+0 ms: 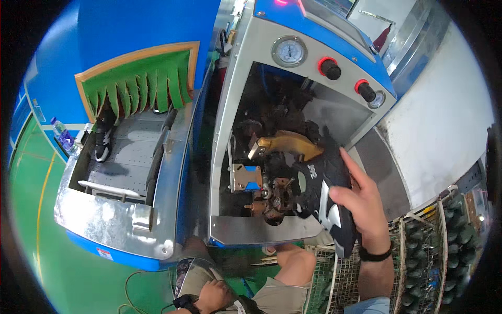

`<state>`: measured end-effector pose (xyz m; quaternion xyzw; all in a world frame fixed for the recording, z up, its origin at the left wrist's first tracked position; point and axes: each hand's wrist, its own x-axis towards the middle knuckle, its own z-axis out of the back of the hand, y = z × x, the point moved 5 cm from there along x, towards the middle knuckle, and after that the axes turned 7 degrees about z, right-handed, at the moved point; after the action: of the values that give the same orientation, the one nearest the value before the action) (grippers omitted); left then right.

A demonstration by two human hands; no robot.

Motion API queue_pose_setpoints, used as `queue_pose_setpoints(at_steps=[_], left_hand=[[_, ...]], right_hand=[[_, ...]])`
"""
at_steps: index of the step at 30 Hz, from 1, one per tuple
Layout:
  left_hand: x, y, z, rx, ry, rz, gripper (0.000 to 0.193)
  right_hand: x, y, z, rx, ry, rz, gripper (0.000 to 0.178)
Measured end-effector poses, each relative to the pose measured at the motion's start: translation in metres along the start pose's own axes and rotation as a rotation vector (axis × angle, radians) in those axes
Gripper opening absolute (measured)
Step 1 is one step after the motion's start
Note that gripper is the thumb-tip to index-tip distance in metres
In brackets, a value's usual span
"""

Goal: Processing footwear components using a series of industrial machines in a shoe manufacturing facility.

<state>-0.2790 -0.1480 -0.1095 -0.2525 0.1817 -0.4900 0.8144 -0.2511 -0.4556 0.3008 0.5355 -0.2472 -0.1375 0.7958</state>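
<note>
My right hand (pixel 363 204) grips a black sneaker (pixel 325 196) with white and silver trim, thumb across its side and fingers round behind it. The sneaker is held at the front opening of a blue and grey machine (pixel 224 157). Inside, a gold-coloured curved form (pixel 287 144) reaches toward the shoe's upper end; whether they touch is hard to tell. Below that form sit a metal bracket plate (pixel 246 178) and rusty clamp parts (pixel 272 204). Low in the view, my left hand (pixel 214 295) rests by my lap with curled fingers; anything inside them is hidden.
To the left, another black sneaker (pixel 104 138) lies on a conveyor (pixel 133 136) beneath a green strip curtain (pixel 138 83). A bottle (pixel 63 136) stands beside it. The machine carries a gauge (pixel 289 51) and knobs (pixel 329 68). Wire racks (pixel 342 277) stand at lower right.
</note>
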Motion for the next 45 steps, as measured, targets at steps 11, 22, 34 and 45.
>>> queue_pose_setpoints(at_steps=[11,22,34,45], left_hand=[[0.029,0.019,-0.020,-0.163,0.113,0.283,0.035],[0.038,-0.024,0.070,-0.508,-0.008,0.377,0.036],[0.059,-0.122,0.176,-0.996,-0.188,0.148,0.029],[0.036,-0.118,0.143,-1.005,-0.243,0.049,0.025]], right_hand=[[0.086,-0.009,-0.026,-0.733,0.303,-0.229,0.083],[0.000,-0.035,-0.031,-0.789,0.196,0.099,0.088],[-0.183,-0.173,-0.095,1.177,-0.163,-0.316,0.068],[-0.175,-0.125,-0.063,0.718,-0.160,-0.340,0.089]])
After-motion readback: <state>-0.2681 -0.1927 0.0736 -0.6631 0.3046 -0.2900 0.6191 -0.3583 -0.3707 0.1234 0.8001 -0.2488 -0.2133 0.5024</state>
